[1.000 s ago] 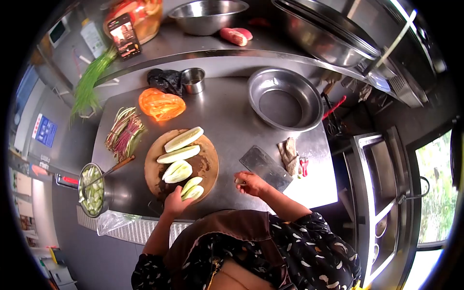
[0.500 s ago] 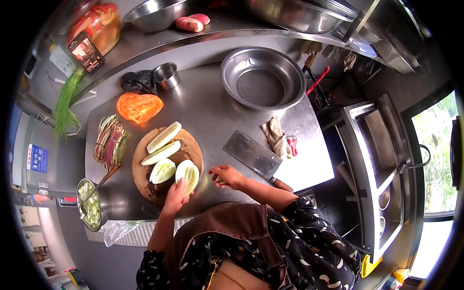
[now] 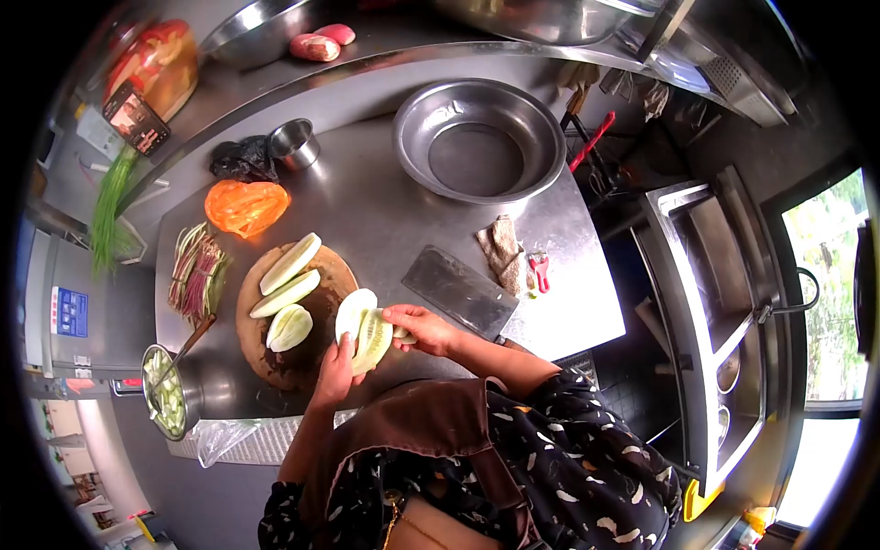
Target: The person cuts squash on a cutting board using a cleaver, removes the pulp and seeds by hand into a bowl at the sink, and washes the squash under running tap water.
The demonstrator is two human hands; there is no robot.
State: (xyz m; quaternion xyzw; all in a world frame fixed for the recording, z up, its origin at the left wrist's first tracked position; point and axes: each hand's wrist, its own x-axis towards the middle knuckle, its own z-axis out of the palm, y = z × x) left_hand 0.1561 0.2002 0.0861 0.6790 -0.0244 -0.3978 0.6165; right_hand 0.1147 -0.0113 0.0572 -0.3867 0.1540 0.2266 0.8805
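Note:
My left hand point(image 3: 337, 374) grips large pale-green cucumber pieces at the right edge of the round wooden cutting board point(image 3: 344, 270). One piece shows a smooth pale face point(image 3: 354, 310); beside it a seeded cut face point(image 3: 373, 343) is turned up. Whether these are two separate halves I cannot tell. Fingers of my right hand point(image 3: 422, 330) are curled at the right edge of the seeded cucumber, closed on a small pale piece point(image 3: 403, 339) that is partly hidden. On the board lie more cucumber halves: two long ones point(image 3: 291, 263) point(image 3: 285, 293) and a shorter one point(image 3: 290, 328).
A cleaver point(image 3: 458, 291) lies right of my hands, near a cloth point(image 3: 502, 252) and a red-handled peeler point(image 3: 541, 272). A large metal basin point(image 3: 550, 151) stands behind. At left are bundled long beans point(image 3: 195, 275), an orange bag point(image 3: 246, 208) and a pot of cut pieces point(image 3: 192, 394).
My right hand has moved left to the cucumber in my left hand, which has lifted and turned it. The view has shifted slightly, so the table appears further left.

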